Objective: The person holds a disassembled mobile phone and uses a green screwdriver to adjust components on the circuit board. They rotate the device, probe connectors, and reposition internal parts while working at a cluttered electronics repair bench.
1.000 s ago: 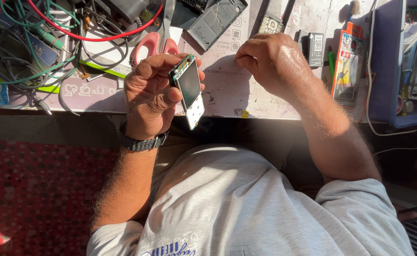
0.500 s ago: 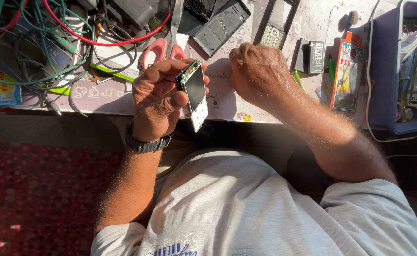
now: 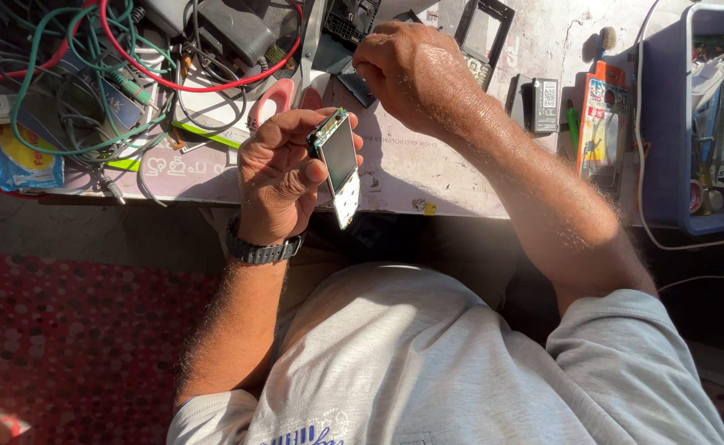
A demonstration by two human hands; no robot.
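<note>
My left hand (image 3: 275, 177), with a black watch (image 3: 259, 250) on its wrist, holds a stripped mobile phone (image 3: 339, 156) upright over the table's front edge. The phone's dark screen and white keypad show, with a green board edge at the top. My right hand (image 3: 420, 74) reaches further back over the table. Its fingertips are closed on a dark flat plastic piece (image 3: 352, 85) lying there. The hand hides most of that piece.
Tangled green, red and grey wires (image 3: 90, 82) cover the table's left. Pink-handled scissors (image 3: 275, 95) lie beside my left hand. A black phone frame (image 3: 484, 37), a small black block (image 3: 535, 103), an orange packet (image 3: 601, 124) and a blue tray (image 3: 667, 124) of tools sit to the right.
My right hand has moved away from the phone, up and back across the table to the dark piece. My left hand still holds the phone, turned slightly more upright.
</note>
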